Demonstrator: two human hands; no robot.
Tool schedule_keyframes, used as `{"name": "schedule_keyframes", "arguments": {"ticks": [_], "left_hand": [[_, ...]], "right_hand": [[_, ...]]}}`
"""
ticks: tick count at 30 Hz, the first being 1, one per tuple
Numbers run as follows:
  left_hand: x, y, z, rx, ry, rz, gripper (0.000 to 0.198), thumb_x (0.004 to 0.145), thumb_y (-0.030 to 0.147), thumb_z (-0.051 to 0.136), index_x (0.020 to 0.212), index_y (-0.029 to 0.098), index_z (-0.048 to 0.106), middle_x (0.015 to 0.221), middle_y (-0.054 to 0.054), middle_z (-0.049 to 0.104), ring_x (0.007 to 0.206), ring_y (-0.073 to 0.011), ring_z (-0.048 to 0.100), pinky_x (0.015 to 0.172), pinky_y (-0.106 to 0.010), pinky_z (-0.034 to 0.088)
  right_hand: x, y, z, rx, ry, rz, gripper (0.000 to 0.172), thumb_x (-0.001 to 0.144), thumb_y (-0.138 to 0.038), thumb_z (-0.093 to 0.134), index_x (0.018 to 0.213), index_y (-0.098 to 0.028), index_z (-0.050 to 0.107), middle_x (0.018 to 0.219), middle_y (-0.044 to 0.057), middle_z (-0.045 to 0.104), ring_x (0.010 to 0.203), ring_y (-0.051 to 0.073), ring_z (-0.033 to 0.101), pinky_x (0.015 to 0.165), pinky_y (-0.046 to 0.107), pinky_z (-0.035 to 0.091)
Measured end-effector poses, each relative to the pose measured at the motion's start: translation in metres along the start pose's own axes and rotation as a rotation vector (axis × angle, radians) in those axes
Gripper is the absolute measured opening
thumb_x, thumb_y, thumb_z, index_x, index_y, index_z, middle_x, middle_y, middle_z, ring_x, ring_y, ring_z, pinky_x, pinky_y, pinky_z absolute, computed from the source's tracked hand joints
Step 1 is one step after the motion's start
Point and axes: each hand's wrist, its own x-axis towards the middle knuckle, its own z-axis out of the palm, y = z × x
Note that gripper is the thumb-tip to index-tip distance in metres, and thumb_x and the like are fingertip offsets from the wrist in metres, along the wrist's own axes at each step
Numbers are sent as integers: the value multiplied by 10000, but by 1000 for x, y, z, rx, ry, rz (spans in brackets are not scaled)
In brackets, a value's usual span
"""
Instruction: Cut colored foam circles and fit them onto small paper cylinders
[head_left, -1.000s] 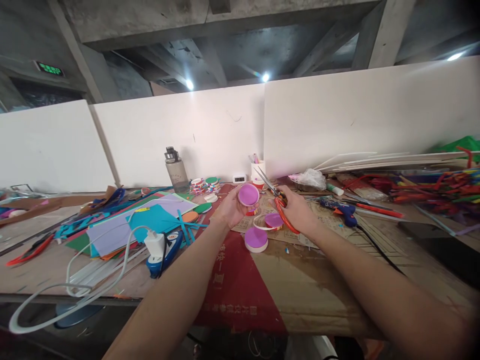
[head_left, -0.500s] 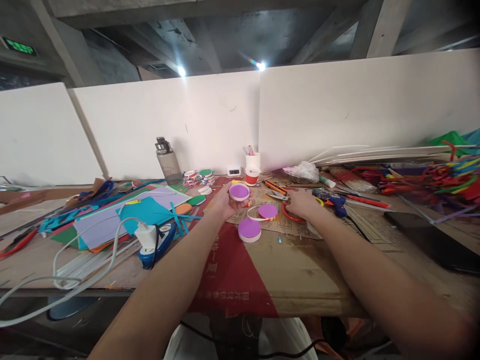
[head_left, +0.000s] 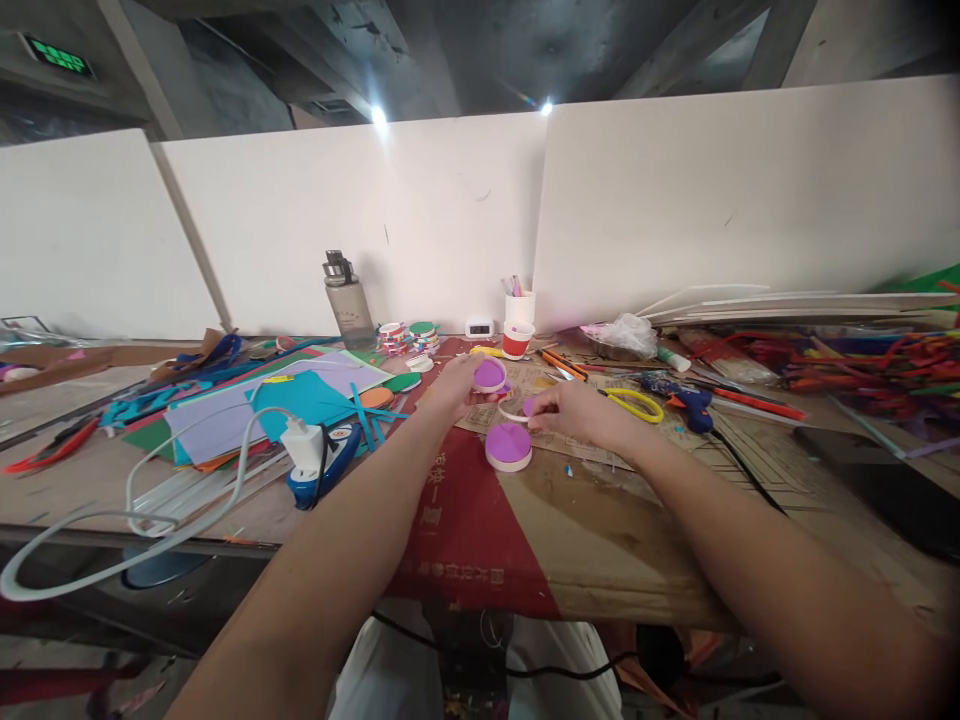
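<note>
My left hand (head_left: 454, 390) is closed round the edge of a shallow round lid-like piece (head_left: 490, 375), purple inside with a white rim. Its open face tilts toward me. My right hand (head_left: 566, 412) is pinched at one end of a thin curved white strip (head_left: 512, 412), just to the right of the left hand. Behind those fingers a purple disc (head_left: 529, 405) is mostly hidden. On the cardboard nearer to me sits a second round purple piece with a white rim (head_left: 508, 445).
Coloured sheets (head_left: 217, 420) and a blue power strip (head_left: 326, 470) with a white cable lie left. A bottle (head_left: 349, 305), red-white cup (head_left: 517, 340) and small clock (head_left: 480, 328) stand behind. On the right are a yellow handle (head_left: 637, 404), blue glue gun (head_left: 694, 405) and black phone-like slab (head_left: 877, 485).
My right hand has left the red-handled scissors and moved left to the white strip. My left hand still holds the purple piece. The view has shifted slightly.
</note>
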Motion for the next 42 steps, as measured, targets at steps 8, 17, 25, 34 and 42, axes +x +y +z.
{"name": "schedule_keyframes", "arguments": {"ticks": [8,17,25,34,42], "left_hand": [[7,1,-9,327,134,242,101,800,244,653,799,146,680,742,-50,654,571,-122,552,475,-211,436],[8,13,-26,701,-64,167,134,661,239,764,769,163,740,682,-41,663,530,-123,525,463,-216,359],[6,9,-26,1014,-132,223,100,511,138,764,471,192,689,453,-16,576,517,-144,478,467,-242,259],[5,9,-19,994,-70,353,316,652,237,737,403,181,550,421,-2,436,564,-146,450,541,-267,256],[-16,10,6,154,-388,206,307,766,378,733,1010,191,739,1027,-80,715,901,-186,630,729,-253,455]], "right_hand": [[-8,-10,-21,353,82,-100,233,798,-411,671,767,-198,758,758,11,711,702,157,594,678,269,453],[-33,-55,-2,436,-929,-393,236,806,-363,728,981,-216,788,903,5,751,839,134,672,769,200,482],[-5,-4,-9,78,33,-105,280,889,-395,621,1064,-214,740,1077,59,730,982,215,659,882,341,506],[7,26,8,-242,53,108,392,864,-360,661,1220,-197,655,1235,123,666,1123,274,611,982,402,464],[10,10,5,910,172,200,444,1032,-460,288,1198,-179,589,1081,118,728,789,180,697,790,350,567]]}}
